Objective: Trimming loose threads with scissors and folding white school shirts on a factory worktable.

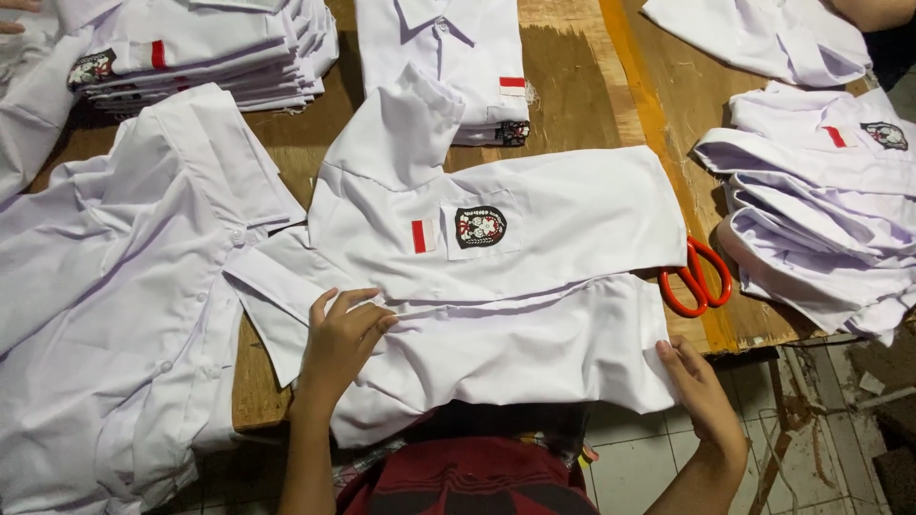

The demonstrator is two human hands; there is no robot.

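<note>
A white shirt (496, 286) was laid flat across the wooden table (572, 86), front side up, with a red-and-white flag patch (423, 236) and a dark round badge (480, 227) seen on its chest pocket. The left hand (343, 339) was pressed palm down on the shirt's near edge close to the collar, fingers spread and flat, nothing clamped. The right hand (695, 381) was placed at the shirt's lower right corner, where the hem hung off the table edge; fingertips were touching the cloth, but whether the fabric was pinched could not be told. The 2 hands were held well apart, 1 at each end of the shirt. Orange-handled scissors (697, 279) were seen just beside the shirt's right end, partly tucked under it. An unfolded white shirt (114, 315) was spread to the left, overlapping the worked shirt's sleeve. A stack of folded shirts (200, 52) was seen at the top left, another folded stack (458, 57) at the top centre, and a looser pile of shirts (821, 219) at the right. A dark red garment (468, 482) was worn by the person at the bottom edge.
</note>
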